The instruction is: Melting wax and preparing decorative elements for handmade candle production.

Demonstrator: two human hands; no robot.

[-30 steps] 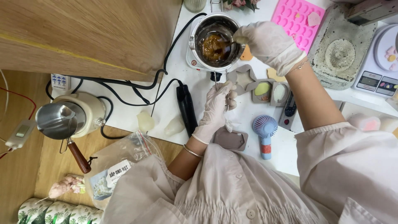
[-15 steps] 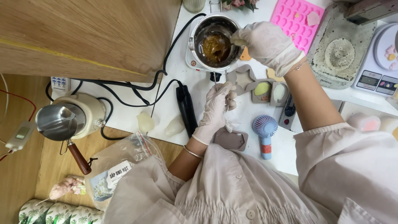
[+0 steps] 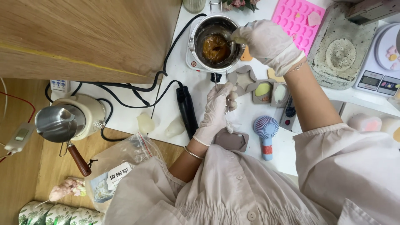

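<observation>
Steel melting pot [image 3: 216, 41] with brown liquid sits on a small white hotplate at the top of the white table [image 3: 166, 104]; I use it as my landmark. Right gloved hand [image 3: 266, 43] is closed at the pot's right rim, pinching something I can't identify. Left gloved hand [image 3: 217, 110], just below the pot, grips its thin metal handle [image 3: 217, 83]. Grey star-shaped mould [image 3: 243, 79] lies just below-right of the pot, pink silicone tray [image 3: 298, 21] to the right.

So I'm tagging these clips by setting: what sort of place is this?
Probably a home craft bench for wax or soap casting: a metal pot of amber melt on a small heater, a pink silicone mould, and a digital scale.
</observation>
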